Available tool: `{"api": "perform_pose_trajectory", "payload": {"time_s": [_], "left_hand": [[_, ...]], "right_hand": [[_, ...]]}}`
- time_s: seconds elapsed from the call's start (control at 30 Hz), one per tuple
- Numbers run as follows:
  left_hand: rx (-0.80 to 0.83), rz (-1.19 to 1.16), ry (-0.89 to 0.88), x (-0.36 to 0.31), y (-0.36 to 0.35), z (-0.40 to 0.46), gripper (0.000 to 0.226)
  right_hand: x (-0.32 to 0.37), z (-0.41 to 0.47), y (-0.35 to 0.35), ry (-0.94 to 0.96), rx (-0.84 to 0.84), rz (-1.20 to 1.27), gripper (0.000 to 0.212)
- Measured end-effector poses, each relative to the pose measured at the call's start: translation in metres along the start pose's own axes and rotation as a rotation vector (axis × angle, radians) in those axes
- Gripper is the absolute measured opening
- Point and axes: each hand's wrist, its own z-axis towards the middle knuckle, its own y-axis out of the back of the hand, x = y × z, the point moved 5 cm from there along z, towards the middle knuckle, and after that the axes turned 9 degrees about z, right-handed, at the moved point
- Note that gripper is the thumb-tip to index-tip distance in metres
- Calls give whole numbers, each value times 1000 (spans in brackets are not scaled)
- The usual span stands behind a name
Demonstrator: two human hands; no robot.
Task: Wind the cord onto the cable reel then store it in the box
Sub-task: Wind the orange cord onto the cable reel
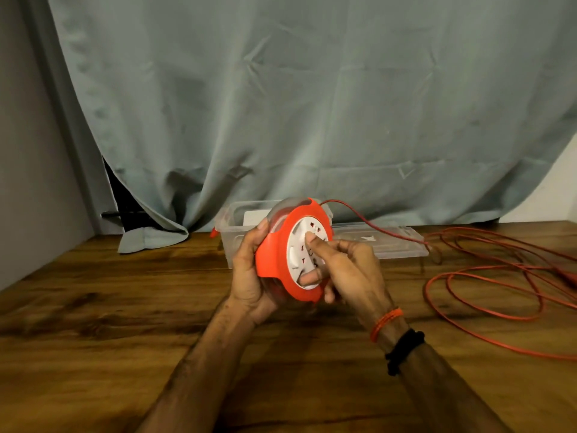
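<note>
- Orange plastic rims the cable reel (282, 260), which is held up off the wooden worktop (125, 292) in front of the person, its white socket face (307, 254) tilted toward the right hand.
- Left hand (249, 276) cups the back and left edge of the reel, fingers curled round the rim; it carries the weight.
- Right hand (346, 270) lies on the socket face, thumb and a finger hooked into the white disc, the other fingers curled loosely below. It grips the disc as a crank would be gripped.
- Orange cord (487, 276) leaves the top of the reel, runs down to the right over the worktop, and spreads there in loose loops well apart from both hands. Most of it looks unwound, so the winding seems to be at an early stage.
- What the next turn depends on: the cord feeds in from the right, on the right hand's side, while the reel's spin axis points roughly toward that hand. I judge the disc has to be turned about that axis while the left hand keeps the frame steady.
- Clear plastic box (240, 226) stands open just behind the reel, with its lid (390, 245) lying beside it to the right; the cord crosses over that lid.
- Loose loops could snag on one another as they are drawn in.
</note>
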Motion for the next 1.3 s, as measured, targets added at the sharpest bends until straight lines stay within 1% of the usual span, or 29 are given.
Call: {"api": "perform_pose_trajectory", "payload": {"time_s": [0.07, 0.1, 0.2, 0.23, 0.27, 0.33, 0.4, 0.53, 0.67, 0.73, 0.8, 0.83, 0.87, 0.93, 1.0, 1.03, 1.1, 1.17, 1.23, 1.3], "left_hand": [[-19, -36, -5, -2, 2, 0, 66], [-21, -52, -9, -2, 2, 0, 66], [-29, -81, 7, -3, 4, 1, 66], [-29, -87, 13, -3, 4, 1, 67], [-27, -93, 17, -3, 4, 1, 69], [-30, -101, 23, -4, 6, 1, 71], [-38, -108, 28, -4, 7, 1, 72], [-14, -104, 50, -2, 6, 0, 67], [-26, -62, 87, 1, 6, -1, 73], [-34, -47, 87, 3, 7, 0, 69], [-32, -29, 75, 2, 8, 0, 65], [-22, -12, 63, 1, 7, -1, 62], [-11, 10, 45, 0, 5, -1, 60], [2, 52, 15, -2, 1, -1, 62], [29, 78, 8, -1, -3, -1, 68], [44, 75, 15, -1, -5, -1, 71], [83, 49, 26, 0, -8, 0, 72], [101, 21, 29, 1, -8, 0, 67], [90, -15, 31, 2, -5, 0, 63], [47, -55, 31, 2, -1, 1, 65]], "right_hand": [[6, 0, 3, 77, -28, -93, 37], [10, 0, 6, 166, -59, -187, 34], [29, -11, 10, 562, -129, -535, 35], [34, -16, 8, 672, -116, -632, 38], [36, -21, 4, 740, -87, -719, 43], [37, -25, -1, 794, -24, -850, 50], [37, -26, -2, 843, -3, -908, 56], [36, -26, -2, 894, 73, -915, 63], [32, -24, -1, 963, 73, -937, 63], [29, -21, -1, 906, 71, -926, 62], [25, -18, 0, 793, 28, -905, 63], [23, -16, 1, 720, -11, -854, 64], [21, -14, 1, 617, -54, -756, 64], [12, -7, 2, 316, -102, -415, 62], [0, -4, -1, -7, -70, -6, 57], [-4, -5, -3, -116, -47, 114, 53], [-5, -6, -3, -185, -19, 197, 47], [-3, -6, -3, -177, 4, 207, 43], [2, -6, -2, -144, 6, 132, 41], [8, -4, 4, -36, -45, -19, 39]]}}
